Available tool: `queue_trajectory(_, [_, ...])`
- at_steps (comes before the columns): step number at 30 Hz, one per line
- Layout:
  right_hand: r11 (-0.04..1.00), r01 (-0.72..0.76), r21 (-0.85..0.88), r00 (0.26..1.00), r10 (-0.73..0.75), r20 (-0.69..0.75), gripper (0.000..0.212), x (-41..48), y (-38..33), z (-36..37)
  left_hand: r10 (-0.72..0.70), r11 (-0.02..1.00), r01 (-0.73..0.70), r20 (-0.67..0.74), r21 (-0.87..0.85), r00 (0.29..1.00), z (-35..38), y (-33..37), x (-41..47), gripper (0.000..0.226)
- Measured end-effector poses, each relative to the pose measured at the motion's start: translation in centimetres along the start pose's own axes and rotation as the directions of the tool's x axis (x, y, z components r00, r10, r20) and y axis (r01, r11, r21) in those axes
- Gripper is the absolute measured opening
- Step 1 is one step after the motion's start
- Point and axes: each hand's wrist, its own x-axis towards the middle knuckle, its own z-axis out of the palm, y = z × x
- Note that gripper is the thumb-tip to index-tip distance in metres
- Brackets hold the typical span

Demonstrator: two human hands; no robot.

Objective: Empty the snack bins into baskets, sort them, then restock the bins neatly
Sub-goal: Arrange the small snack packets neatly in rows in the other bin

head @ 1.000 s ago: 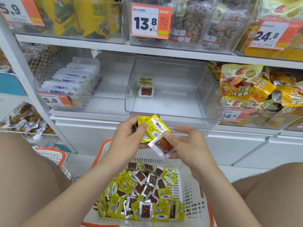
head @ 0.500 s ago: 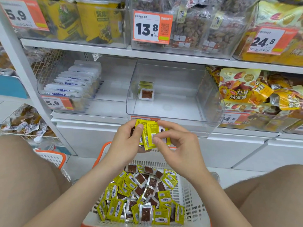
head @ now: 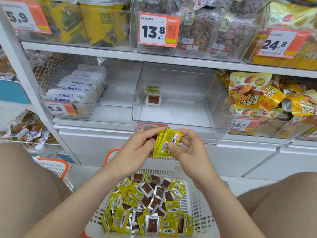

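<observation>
Both hands meet on a small stack of yellow packets (head: 165, 143). The left hand (head: 137, 148) curls its grip round the stack's left edge and back. The right hand (head: 190, 152) pinches the front packet, thumb on its lower face beside the barcode and fingers behind. The stack stands on end, its long axis near upright with the top leaning a little right, printed face toward the camera. It seems to hold three or four packets, though the edges blur. It is held just in front of the lip of the clear bin (head: 221, 107) on the shelf (head: 120, 55). At the bin's back left stands a short row of packets (head: 153, 97). Below the hands, the white basket (head: 197, 208) holds a loose heap of packets (head: 151, 203), yellow and clear-faced mixed.
</observation>
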Motion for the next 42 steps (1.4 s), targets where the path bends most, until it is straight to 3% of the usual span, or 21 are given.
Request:
queue_trajectory(4, [0.999,-0.02,-0.033,0.99,0.025,0.139,0.036,-0.4,-0.5,-0.1,0.05,0.999,-0.05,-0.014,0.005,0.999,-0.1,-0.1,-0.1,0.044])
queue_trajectory(10, [0.974,-0.178,0.14,0.984,0.172,0.054,0.025,-0.4,-0.5,-0.5,0.096,0.994,-0.104,-0.213,-0.024,0.972,0.1,-0.8,0.3,0.07])
queue_trajectory(13, [0.966,-0.181,0.187,0.983,0.184,-0.001,0.027,0.0,-0.4,-1.1,0.244,0.957,-0.179,-0.297,0.229,0.923,0.2,-0.8,0.2,0.053])
queue_trajectory(15, [0.976,-0.147,0.16,0.989,0.146,0.012,0.037,0.0,-0.5,-1.3,0.418,0.845,-0.311,-0.175,0.434,0.891,0.0,-0.5,-0.1,0.045])
queue_trajectory(18, [0.993,-0.119,-0.019,0.991,0.12,0.058,0.059,0.0,-0.6,-1.7,0.626,0.5,-0.551,0.161,0.669,0.763,-1.0,-1.3,0.1,0.046])
queue_trajectory(20, [0.982,-0.161,-0.096,0.987,0.161,-0.007,0.055,0.2,-0.6,-2.1,0.669,0.33,-0.572,0.241,0.751,0.703,-1.6,-2.1,0.3,0.044])
queue_trajectory(23, [0.978,-0.208,-0.02,0.957,0.2,-0.209,0.045,0.6,-0.6,-2.7,0.703,0.248,-0.562,0.252,0.789,0.665,-1.7,-2.0,0.3,0.033])
queue_trajectory(25, [0.964,-0.199,0.174,0.929,0.243,-0.278,0.04,0.8,-1.1,-3.2,0.73,0.191,-0.566,0.269,0.802,0.628,-1.8,-1.6,0.3,0.026])
queue_trajectory(26, [0.932,-0.203,0.299,0.929,0.28,-0.241,0.035,0.9,-1.5,-3.5,0.741,0.18,-0.567,0.268,0.804,0.615,-1.9,-1.4,0.3,0.023])
queue_trajectory(29, [0.79,-0.326,0.52,0.94,0.33,0.089,0.021,0.6,-2.7,-3.6,0.746,0.209,-0.584,0.259,0.784,0.614,-2.1,-1.4,0.5,0.025])
queue_trajectory(32, [0.756,-0.456,0.47,0.889,0.365,0.276,0.02,0.3,-2.6,-3.1,0.739,0.256,-0.592,0.24,0.764,0.629,-2.2,-1.3,0.5,0.026])
queue_trajectory(38, [0.729,-0.558,0.396,0.825,0.435,0.361,0.031,0.3,-1.7,-2.4,0.726,0.351,-0.626,0.22,0.696,0.652,-1.9,-1.0,0.6,0.022])
queue_trajectory(40, [0.759,-0.528,0.38,0.849,0.455,0.27,0.031,0.5,-1.4,-2.3,0.683,0.455,-0.587,0.161,0.669,0.712,-1.6,-1.0,0.7,0.022])
queue_trajectory(42, [0.846,-0.435,0.309,0.894,0.446,0.038,0.032,0.8,-0.9,-2.5,0.625,0.543,-0.515,0.089,0.663,0.775,-1.5,-1.1,0.8,0.022])
